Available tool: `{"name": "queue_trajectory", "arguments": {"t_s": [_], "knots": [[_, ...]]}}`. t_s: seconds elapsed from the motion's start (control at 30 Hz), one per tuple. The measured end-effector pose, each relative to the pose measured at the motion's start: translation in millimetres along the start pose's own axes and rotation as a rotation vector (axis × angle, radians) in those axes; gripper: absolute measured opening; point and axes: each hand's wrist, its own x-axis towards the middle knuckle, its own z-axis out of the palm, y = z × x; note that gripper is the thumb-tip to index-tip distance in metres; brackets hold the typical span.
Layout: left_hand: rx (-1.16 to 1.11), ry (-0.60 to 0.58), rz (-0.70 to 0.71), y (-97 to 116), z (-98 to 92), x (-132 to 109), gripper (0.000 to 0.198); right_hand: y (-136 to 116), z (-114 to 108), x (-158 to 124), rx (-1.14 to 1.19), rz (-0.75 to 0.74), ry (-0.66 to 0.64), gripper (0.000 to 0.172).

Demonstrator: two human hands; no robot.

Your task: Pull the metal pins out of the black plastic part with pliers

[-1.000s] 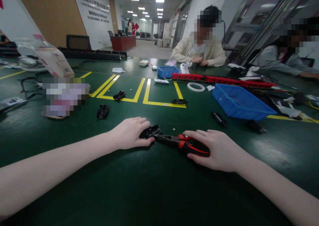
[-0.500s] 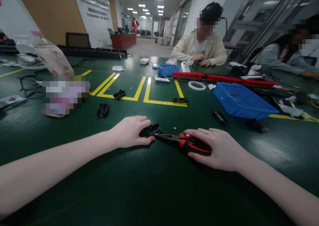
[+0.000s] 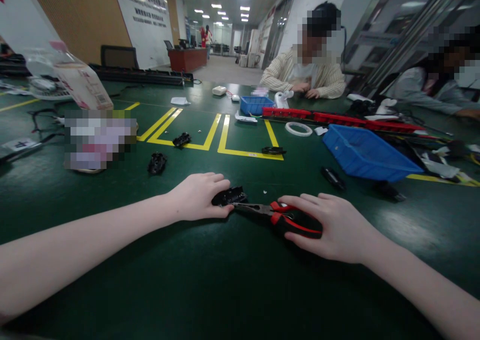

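Note:
On the green table, my left hand (image 3: 204,197) grips a small black plastic part (image 3: 233,196) between thumb and fingers. My right hand (image 3: 330,225) is closed around the red and black handles of long-nose pliers (image 3: 296,222). The pliers' narrow tips reach the near edge of the black part, close to my left thumb. Whether the jaws pinch something there is too small to tell. A tiny white piece (image 3: 265,192) lies just beyond the pliers.
Similar black parts (image 3: 157,163) lie farther out, some by the yellow tape lines (image 3: 234,153). A blue bin (image 3: 369,152) stands at right, near red strips (image 3: 341,118) and a tape roll (image 3: 298,129). At left is a bottle (image 3: 84,85). Two people sit across the table.
The view has shifted slightly. My hands keep their holds on the black part and the pliers, and the plier tips stay against the part's near edge.

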Motion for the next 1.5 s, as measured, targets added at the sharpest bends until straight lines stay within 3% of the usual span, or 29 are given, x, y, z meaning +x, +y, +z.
{"name": "queue_trajectory", "arguments": {"t_s": [0.4, 0.57, 0.67, 0.93, 1.1, 1.27, 1.37, 1.5], "knots": [[0.062, 0.042, -0.017, 1, 1.4, -2, 0.035, 5, 0, 0, 0.081, 0.031, 0.02, 0.055], [0.117, 0.235, 0.071, 2, 3.3, -7, 0.047, 11, 1, -2, 0.144, 0.051, 0.034, 0.053], [0.169, 0.336, 0.187, 3, 3.3, -10, 0.025, 10, 2, -3, 0.192, 0.064, 0.028, 0.054], [0.258, 0.442, 0.269, 2, 5.6, -9, 0.025, 3, 7, 0, 0.237, 0.07, 0.06, 0.054], [0.207, 0.413, 0.217, 3, 5.3, -10, 0.021, 3, 11, 2, 0.212, 0.059, 0.086, 0.053], [0.005, 0.208, 0.006, 1, 3.6, -9, 0.063, 7, 12, 0, 0.188, 0.073, 0.09, 0.053], [-0.137, 0.113, -0.002, -1, 4.1, -8, 0.049, 8, 13, 1, 0.183, 0.059, 0.073, 0.053], [-0.243, 0.109, 0.007, -2, 3.5, -9, 0.037, 8, 15, 0, 0.229, 0.023, 0.071, 0.052]]}}
